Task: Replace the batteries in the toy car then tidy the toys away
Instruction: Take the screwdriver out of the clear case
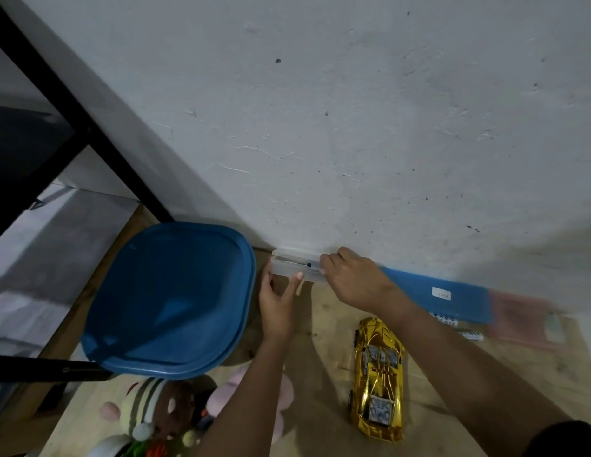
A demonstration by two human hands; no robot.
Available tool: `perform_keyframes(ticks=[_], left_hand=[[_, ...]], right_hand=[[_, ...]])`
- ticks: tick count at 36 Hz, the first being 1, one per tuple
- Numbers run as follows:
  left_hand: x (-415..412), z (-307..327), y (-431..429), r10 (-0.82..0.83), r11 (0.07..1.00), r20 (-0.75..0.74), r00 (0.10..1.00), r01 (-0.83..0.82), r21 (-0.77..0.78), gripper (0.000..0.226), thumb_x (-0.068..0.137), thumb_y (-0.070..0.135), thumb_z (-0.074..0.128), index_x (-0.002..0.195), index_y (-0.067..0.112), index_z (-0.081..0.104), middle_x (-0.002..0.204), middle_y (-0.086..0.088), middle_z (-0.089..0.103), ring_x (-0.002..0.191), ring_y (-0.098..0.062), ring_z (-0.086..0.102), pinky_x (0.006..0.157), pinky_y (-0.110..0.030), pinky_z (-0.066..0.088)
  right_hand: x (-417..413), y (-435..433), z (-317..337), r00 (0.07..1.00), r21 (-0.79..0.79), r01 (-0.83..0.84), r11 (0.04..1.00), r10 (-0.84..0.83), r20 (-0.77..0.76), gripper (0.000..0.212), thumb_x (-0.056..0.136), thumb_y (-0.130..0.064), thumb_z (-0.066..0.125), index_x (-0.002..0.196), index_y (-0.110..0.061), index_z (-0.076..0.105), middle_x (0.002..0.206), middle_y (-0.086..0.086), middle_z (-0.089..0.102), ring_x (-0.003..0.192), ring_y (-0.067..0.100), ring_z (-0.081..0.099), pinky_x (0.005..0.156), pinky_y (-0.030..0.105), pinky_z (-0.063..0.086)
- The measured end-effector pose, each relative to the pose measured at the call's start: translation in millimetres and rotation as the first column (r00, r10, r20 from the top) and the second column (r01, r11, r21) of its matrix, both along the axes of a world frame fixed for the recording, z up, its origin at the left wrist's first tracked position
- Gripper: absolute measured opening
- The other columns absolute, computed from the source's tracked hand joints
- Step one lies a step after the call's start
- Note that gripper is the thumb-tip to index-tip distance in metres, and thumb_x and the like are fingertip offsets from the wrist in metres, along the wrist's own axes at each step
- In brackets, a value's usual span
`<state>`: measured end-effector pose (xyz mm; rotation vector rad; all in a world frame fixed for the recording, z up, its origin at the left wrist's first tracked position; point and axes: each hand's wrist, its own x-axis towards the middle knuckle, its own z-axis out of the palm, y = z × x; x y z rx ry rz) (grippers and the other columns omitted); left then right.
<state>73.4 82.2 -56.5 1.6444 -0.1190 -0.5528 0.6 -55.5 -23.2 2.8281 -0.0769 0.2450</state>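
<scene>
2 hands on clear case (295,267) by wall: left hand (278,300) pinches its front edge, right hand (352,278) fingers curled on the end. Steady base, lift lid evenly. Gold car (380,379) waits nearby.

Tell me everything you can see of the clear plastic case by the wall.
The clear plastic case is a long, narrow, see-through box lying flat on the wooden floor against the white wall, beside the blue lid. Something small and dark shows inside. The left hand grips its near edge; the right hand holds its right end.
</scene>
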Motion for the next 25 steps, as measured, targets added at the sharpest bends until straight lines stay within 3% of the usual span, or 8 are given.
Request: perform_keyframes(ticks=[3,7,11,14,18,21,22,25], left_hand=[[-3,0,5,-0.051,0.998,-0.003,0.999,0.051,0.029,0.066,0.084,0.026,0.070,0.142,0.021,0.038,0.141,0.001,0.048,0.132,-0.014,0.042,0.111,-0.040,0.036],[-7,2,9,-0.076,0.995,0.023,0.997,0.074,0.061,0.062,0.087,0.026,0.066,0.142,0.019,0.037,0.138,0.004,0.047,0.128,-0.008,0.039,0.107,-0.029,0.033],[-10,9,3,-0.035,0.996,0.019,0.999,0.033,0.081,0.051,0.088,0.033,0.064,0.134,0.022,0.045,0.122,0.013,0.052,0.111,0.001,0.045,0.096,-0.022,0.035],[-13,10,-1,0.014,0.995,0.022,1.000,-0.016,0.102,0.050,0.091,0.029,0.060,0.137,0.019,0.043,0.118,0.012,0.049,0.104,0.003,0.045,0.092,-0.020,0.034],[-15,5,2,0.040,0.986,0.011,0.999,-0.041,0.162,0.056,0.092,0.021,0.059,0.143,0.013,0.036,0.139,-0.004,0.048,0.128,-0.017,0.044,0.105,-0.027,0.033],[-17,5,5,0.035,0.984,0.035,0.999,-0.040,0.172,0.054,0.092,0.020,0.059,0.142,0.015,0.038,0.139,-0.004,0.049,0.129,-0.019,0.043,0.107,-0.031,0.034],[-16,6,5,0.032,0.984,0.046,0.998,-0.040,0.172,0.053,0.092,0.019,0.059,0.141,0.016,0.039,0.137,-0.003,0.049,0.128,-0.018,0.044,0.105,-0.030,0.034],[-14,6,6,0.020,0.985,0.051,0.998,-0.028,0.173,0.051,0.092,0.016,0.058,0.140,0.016,0.040,0.134,-0.003,0.051,0.121,-0.014,0.046,0.101,-0.028,0.037]], right_hand=[[-1,0,5,0.995,0.159,0.092,0.983,-0.098,0.027,0.018,0.067,-0.018,0.076,0.078,-0.015,0.063,0.064,-0.001,0.063,0.057,0.014,0.057,0.045,0.020,0.020],[-1,-3,7,0.984,0.367,0.154,0.917,-0.175,0.023,0.014,0.081,-0.010,0.066,0.094,-0.010,0.060,0.087,0.007,0.061,0.065,0.021,0.060,0.043,0.022,0.028],[-2,-2,11,0.980,0.258,0.179,0.949,-0.194,0.034,0.014,0.071,-0.015,0.075,0.081,-0.015,0.065,0.079,0.001,0.059,0.066,0.019,0.058,0.053,0.025,0.039],[-1,2,15,0.965,0.231,0.225,0.947,-0.250,0.083,0.017,0.065,-0.013,0.079,0.073,-0.016,0.063,0.071,0.000,0.056,0.061,0.018,0.055,0.050,0.024,0.033],[-3,5,18,0.929,0.392,0.261,0.882,-0.340,0.145,0.028,0.060,0.001,0.079,0.079,-0.011,0.061,0.066,0.003,0.058,0.048,0.018,0.055,0.040,0.016,0.023],[-10,6,17,0.916,0.452,0.262,0.853,-0.367,0.161,0.024,0.070,-0.003,0.074,0.083,-0.010,0.055,0.065,0.004,0.058,0.049,0.019,0.055,0.037,0.013,0.013],[-12,6,15,0.919,0.455,0.255,0.853,-0.360,0.160,0.021,0.073,-0.004,0.072,0.083,-0.011,0.055,0.066,0.004,0.058,0.051,0.019,0.055,0.037,0.014,0.014],[-19,8,9,0.938,0.482,0.216,0.849,-0.317,0.140,0.015,0.076,-0.005,0.068,0.086,-0.012,0.058,0.076,0.004,0.061,0.063,0.019,0.058,0.043,0.023,0.038]])
